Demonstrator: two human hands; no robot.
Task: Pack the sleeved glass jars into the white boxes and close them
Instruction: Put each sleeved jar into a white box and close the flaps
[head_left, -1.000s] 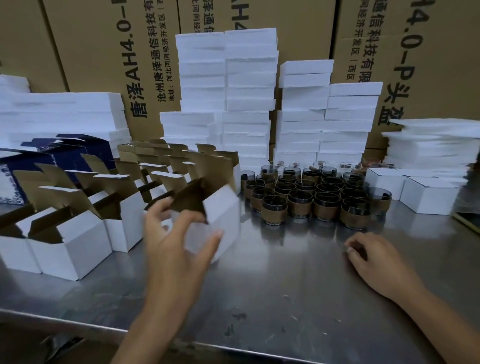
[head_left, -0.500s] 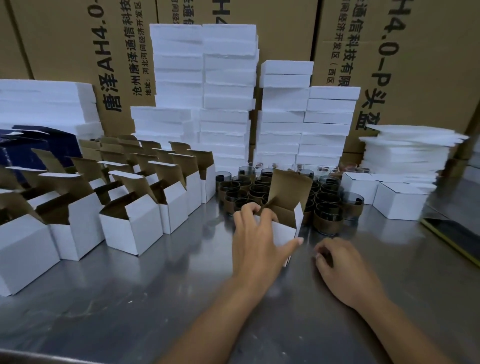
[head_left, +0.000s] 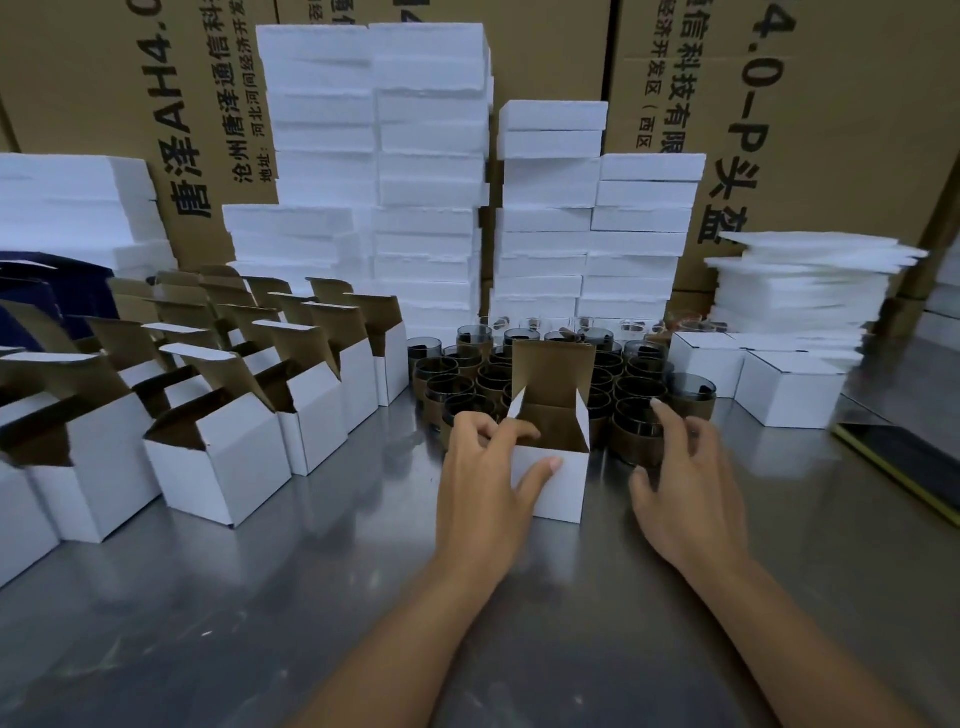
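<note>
Left hand (head_left: 488, 467) pinches front wall of open box (head_left: 558, 486), steadying it upright on surface (head_left: 363, 597) for loading. Right hand (head_left: 685, 478), fingers (head_left: 672, 423) spread, hovers at nearest sleeved jar (head_left: 631, 441) in cluster just behind box; grasp not yet closed.

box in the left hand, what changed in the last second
The left hand brought the box from the open-box row rightward and set it on the table before the jars, still gripping it. The right hand lifted off the table toward a front jar. Row, jars and stacks stayed.
</note>
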